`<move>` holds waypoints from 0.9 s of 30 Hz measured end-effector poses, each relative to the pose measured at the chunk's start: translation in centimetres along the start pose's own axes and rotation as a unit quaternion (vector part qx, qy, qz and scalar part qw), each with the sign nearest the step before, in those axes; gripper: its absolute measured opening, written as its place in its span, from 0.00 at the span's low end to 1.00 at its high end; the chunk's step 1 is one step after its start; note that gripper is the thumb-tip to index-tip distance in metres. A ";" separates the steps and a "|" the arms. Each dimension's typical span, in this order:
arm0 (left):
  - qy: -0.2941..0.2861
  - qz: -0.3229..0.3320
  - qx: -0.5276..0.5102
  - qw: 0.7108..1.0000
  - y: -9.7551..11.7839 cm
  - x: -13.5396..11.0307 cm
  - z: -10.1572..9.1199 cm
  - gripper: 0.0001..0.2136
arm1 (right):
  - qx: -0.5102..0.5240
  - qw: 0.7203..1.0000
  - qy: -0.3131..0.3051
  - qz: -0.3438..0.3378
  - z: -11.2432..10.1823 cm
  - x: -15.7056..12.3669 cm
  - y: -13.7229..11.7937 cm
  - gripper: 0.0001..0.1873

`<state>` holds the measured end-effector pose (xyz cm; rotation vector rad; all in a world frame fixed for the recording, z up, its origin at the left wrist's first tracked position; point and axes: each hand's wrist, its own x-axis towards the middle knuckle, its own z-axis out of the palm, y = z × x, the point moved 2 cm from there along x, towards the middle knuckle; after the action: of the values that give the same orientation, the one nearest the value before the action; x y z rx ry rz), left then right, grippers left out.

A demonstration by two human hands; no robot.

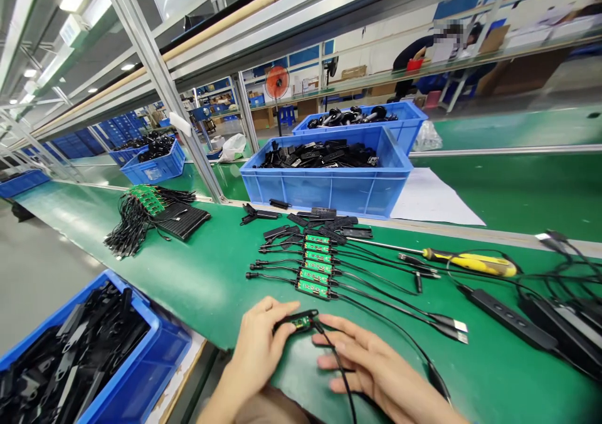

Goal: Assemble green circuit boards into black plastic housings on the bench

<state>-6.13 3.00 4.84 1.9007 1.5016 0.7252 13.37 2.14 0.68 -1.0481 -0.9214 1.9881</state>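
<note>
Held case: a narrow black shell with a green circuit board (302,323) showing in its open face, up off the green counter (226,248) at the near edge; this is the held case (296,317).
Left hand: the left hand (261,342) has its fingers clamped on the held case, the thumb along the near side and the index finger over the far side.
Right hand: the right hand (371,361) has its fingers apart and slightly curled; whether a fingertip touches the case end is hard to tell.
Long axis: it runs left to right, tipped a little upward at the right; the case lies just left of the right fingers, its free end towards them, with the left hand nearer, already on it.
Cable: a black cable (336,355) leaves that right end and drops nearward across the right fingers; I cannot tell whether they press it.
Board row: on the far side of both hands, a row of boards (314,278) in black shells lies side by side, leads running left and right.
Screwdriver: a yellow-handled screwdriver (470,262) lies right of the row, shaft pointing left.
Blue bin: a far blue bin (324,189) holds black parts.
</note>
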 end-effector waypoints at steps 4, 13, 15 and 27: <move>-0.099 0.007 -0.001 0.995 -0.8 0.8 -0.9 0.12 | -0.236 0.968 0.016 -0.081 -1.1 0.1 -0.5 0.20; -0.119 -0.020 -0.021 0.993 -2.3 1.5 1.1 0.10 | -0.600 0.741 0.036 -0.299 -1.4 0.2 0.0 0.12; -0.126 -0.014 -0.020 0.992 -2.5 1.5 1.1 0.10 | -0.588 0.749 0.029 -0.304 -1.2 0.5 -0.1 0.15; -0.125 0.004 -0.017 0.992 -2.4 1.4 1.1 0.10 | -0.640 0.648 -0.021 -0.412 -1.7 -0.3 -0.8 0.14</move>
<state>-6.55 4.63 2.39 1.8946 1.3179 0.4902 15.10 2.73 0.71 -0.8674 -2.4058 0.3617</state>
